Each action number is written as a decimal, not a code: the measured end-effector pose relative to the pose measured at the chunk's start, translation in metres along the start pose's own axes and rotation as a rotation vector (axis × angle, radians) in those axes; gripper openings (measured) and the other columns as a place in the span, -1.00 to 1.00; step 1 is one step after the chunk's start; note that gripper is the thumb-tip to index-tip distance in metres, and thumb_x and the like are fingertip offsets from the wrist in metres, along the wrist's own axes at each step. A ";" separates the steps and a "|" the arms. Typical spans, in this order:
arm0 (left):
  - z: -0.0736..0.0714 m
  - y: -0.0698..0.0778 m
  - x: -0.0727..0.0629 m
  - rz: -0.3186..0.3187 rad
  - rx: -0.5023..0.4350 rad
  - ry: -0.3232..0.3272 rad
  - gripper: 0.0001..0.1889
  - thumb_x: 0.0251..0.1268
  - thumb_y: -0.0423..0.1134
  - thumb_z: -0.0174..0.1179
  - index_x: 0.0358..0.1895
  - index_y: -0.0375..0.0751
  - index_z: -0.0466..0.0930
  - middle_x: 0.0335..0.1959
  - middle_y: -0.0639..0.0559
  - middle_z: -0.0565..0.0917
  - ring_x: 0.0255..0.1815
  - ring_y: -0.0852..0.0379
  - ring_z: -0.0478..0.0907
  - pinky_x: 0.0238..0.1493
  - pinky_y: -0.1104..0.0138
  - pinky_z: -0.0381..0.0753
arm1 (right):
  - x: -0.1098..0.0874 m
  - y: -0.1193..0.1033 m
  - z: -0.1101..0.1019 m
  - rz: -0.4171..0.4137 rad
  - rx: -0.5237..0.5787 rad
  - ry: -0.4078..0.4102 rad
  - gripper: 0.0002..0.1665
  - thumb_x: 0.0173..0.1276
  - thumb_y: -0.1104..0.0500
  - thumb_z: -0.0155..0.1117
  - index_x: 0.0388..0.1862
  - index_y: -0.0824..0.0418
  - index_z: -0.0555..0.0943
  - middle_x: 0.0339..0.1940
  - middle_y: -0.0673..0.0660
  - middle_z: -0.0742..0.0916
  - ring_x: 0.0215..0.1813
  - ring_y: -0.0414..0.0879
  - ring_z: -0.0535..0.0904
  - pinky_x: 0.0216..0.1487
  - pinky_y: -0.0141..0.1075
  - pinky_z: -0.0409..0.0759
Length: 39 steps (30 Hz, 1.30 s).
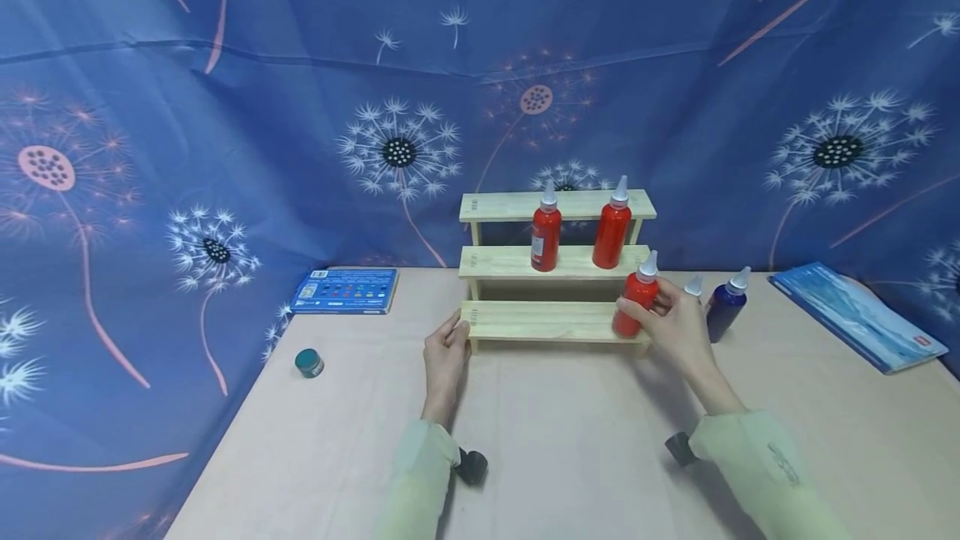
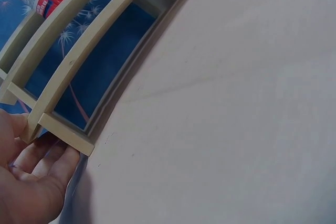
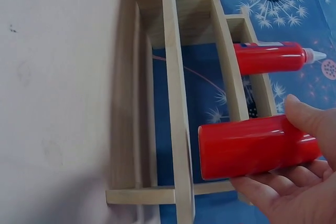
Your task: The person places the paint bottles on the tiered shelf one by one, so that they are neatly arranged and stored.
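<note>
A three-tier wooden shelf rack [image 1: 536, 322] stands on the table. At its left end my left hand [image 1: 445, 361] holds the lowest board, thumb against the board's end and fingers beneath, as the left wrist view shows. My right hand [image 1: 678, 330] grips a red squeeze bottle [image 1: 640, 294] with a pale pointed cap, upright at the right end of the lowest board. The right wrist view shows its base [image 3: 210, 153] near the board; whether they touch I cannot tell. Two more red bottles, a left one [image 1: 546, 232] and a right one [image 1: 611, 227], stand on the middle board.
Right of the rack stands a dark blue bottle [image 1: 726, 307]; beside it another bottle's cap [image 1: 693, 285] shows behind my right hand. A blue box [image 1: 347, 290] and a small teal jar [image 1: 308, 362] lie on the left, a blue pad [image 1: 855, 315] on the right. A patterned cloth hangs behind.
</note>
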<state>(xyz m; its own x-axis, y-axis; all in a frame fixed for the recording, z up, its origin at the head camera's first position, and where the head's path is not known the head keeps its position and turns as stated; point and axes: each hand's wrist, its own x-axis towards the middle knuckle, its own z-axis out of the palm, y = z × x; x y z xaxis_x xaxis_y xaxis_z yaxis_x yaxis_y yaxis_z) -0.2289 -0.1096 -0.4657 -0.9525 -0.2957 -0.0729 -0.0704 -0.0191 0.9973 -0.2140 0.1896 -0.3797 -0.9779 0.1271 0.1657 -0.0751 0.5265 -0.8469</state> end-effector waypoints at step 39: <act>0.000 0.000 -0.002 -0.018 0.034 -0.013 -0.58 0.50 -0.22 0.05 0.35 -0.18 0.41 0.13 -0.22 0.63 0.13 -0.09 0.61 0.04 0.34 0.69 | -0.005 -0.007 -0.014 -0.051 0.035 -0.022 -0.06 0.37 -0.12 0.28 0.53 0.28 0.14 0.36 0.36 0.49 0.35 0.25 0.44 0.29 -0.03 0.43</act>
<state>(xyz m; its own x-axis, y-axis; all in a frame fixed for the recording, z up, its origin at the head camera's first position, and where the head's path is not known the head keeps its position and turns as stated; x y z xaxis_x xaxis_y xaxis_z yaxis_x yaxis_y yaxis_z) -0.2273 -0.1089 -0.4660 -0.9549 -0.2828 -0.0912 -0.0974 0.0082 0.9952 -0.2061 0.1971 -0.3670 -0.9767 0.0819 0.1982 -0.1314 0.5022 -0.8547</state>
